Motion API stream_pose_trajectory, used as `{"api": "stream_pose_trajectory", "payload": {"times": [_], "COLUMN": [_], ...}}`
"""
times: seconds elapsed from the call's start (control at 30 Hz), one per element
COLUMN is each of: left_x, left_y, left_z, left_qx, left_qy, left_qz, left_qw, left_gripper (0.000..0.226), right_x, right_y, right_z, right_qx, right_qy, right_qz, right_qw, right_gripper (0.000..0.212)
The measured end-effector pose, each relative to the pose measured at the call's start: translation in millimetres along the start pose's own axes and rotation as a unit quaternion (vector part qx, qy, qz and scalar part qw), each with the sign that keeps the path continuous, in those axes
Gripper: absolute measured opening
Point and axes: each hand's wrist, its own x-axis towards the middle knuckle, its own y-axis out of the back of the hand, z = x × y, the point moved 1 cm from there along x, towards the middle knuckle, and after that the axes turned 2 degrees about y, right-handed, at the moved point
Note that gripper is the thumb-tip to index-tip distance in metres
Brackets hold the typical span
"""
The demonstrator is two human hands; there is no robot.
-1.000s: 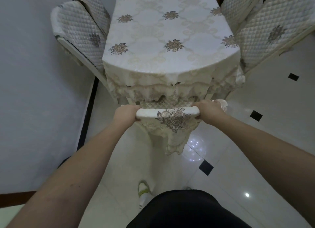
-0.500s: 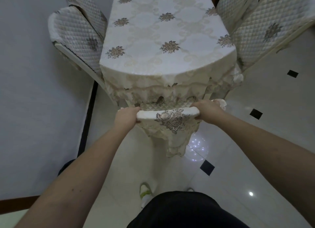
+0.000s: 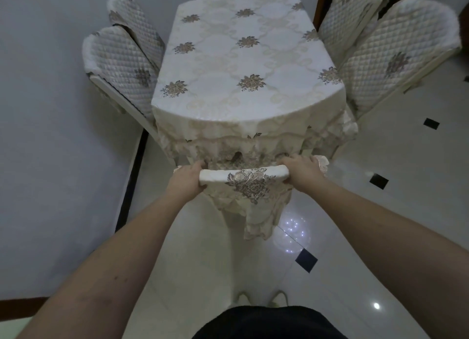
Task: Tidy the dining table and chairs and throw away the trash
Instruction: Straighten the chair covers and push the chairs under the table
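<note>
A dining table (image 3: pixel 243 59) under a cream cloth with brown flower motifs fills the upper middle. At its near end stands a chair (image 3: pixel 245 180) with a cream embroidered cover, its top rail close to the hanging tablecloth fringe. My left hand (image 3: pixel 186 180) grips the left end of that rail. My right hand (image 3: pixel 303 172) grips the right end. The chair's seat is hidden below the cover and the cloth.
Two quilted chairs (image 3: pixel 121 62) stand along the table's left side against the grey wall. Two more quilted chairs (image 3: pixel 396 57) stand on the right. The glossy white tile floor (image 3: pixel 406 176) with small black insets lies open to the right. My feet (image 3: pixel 261 297) are just behind the chair.
The view has risen and pulled back a little, so more of the table top shows. Both hands keep the same grip on the chair rail.
</note>
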Motion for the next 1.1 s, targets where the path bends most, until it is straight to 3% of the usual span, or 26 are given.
{"api": "stream_pose_trajectory", "payload": {"times": [0.17, 0.23, 0.3, 0.43, 0.6, 0.8, 1.1], "left_x": [-3, -3, -3, -2, 8, 46, 104], "left_y": [12, 17, 20, 25, 26, 23, 0], "left_z": [-4, -2, 11, 68, 142, 231, 415], "left_qx": [-0.016, -0.003, -0.013, 0.003, -0.008, 0.001, 0.07], "left_qy": [-0.016, -0.058, -0.1, -0.16, -0.196, -0.223, -0.265], "left_qz": [-0.085, -0.134, -0.152, -0.158, -0.175, -0.195, -0.134], "left_qw": [0.996, 0.989, 0.983, 0.974, 0.965, 0.955, 0.952], "left_gripper": [0.087, 0.106, 0.11, 0.094, 0.072, 0.062, 0.044], "right_x": [-25, -41, -55, -73, -87, -101, -135], "right_y": [-8, -11, -12, -4, 21, 54, 88], "right_z": [-7, -5, 4, 27, 71, 156, 324], "right_qx": [0.049, 0.064, 0.059, 0.047, 0.054, 0.077, 0.079], "right_qy": [-0.04, -0.029, -0.008, -0.019, -0.067, -0.124, -0.162], "right_qz": [0.075, 0.071, 0.055, 0.035, 0.125, 0.175, 0.192], "right_qw": [0.995, 0.995, 0.997, 0.998, 0.988, 0.974, 0.965], "right_gripper": [0.057, 0.065, 0.078, 0.074, 0.063, 0.065, 0.064]}}
